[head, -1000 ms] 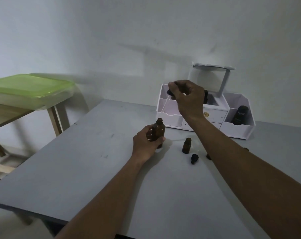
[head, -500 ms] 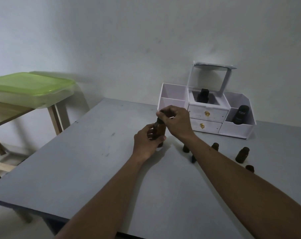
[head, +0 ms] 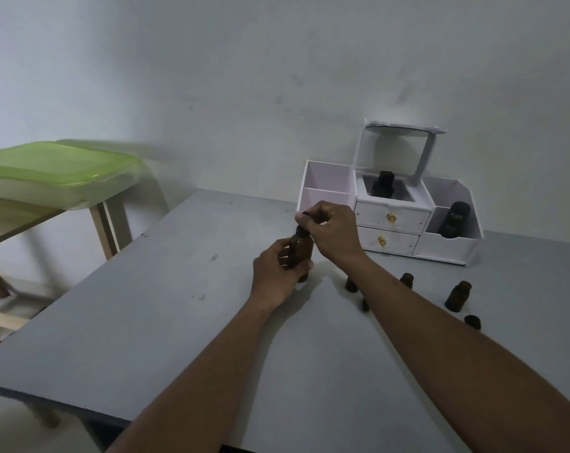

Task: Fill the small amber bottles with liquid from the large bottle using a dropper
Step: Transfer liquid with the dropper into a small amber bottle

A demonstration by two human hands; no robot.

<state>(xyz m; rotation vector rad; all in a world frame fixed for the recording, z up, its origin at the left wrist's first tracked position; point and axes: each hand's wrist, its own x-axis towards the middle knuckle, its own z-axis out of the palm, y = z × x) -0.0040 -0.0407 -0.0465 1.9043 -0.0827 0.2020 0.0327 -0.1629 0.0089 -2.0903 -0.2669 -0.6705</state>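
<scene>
— Hands first: what are they doing?

— Left hand [head: 278, 273] is wrapped around the large amber bottle [head: 302, 253], which stands upright on the grey table [head: 146, 322]. Right hand [head: 329, 233] sits just above it, fingertips pinched on the dark dropper [head: 301, 228] at the bottle's neck.

— And the small bottles?

— All to the right of the left hand, near the right forearm. One small amber bottle [head: 351, 284] shows just left of that forearm, a second [head: 406, 279] peeks out just beyond it, and a third [head: 458, 295] stands farther right, well apart from the hands. A loose dark cap [head: 472, 322] lies near the third one.

— Anything behind the right hand?

— A white organizer [head: 440, 246] with drawers, holding a black bottle [head: 453, 223] in its right compartment.
</scene>
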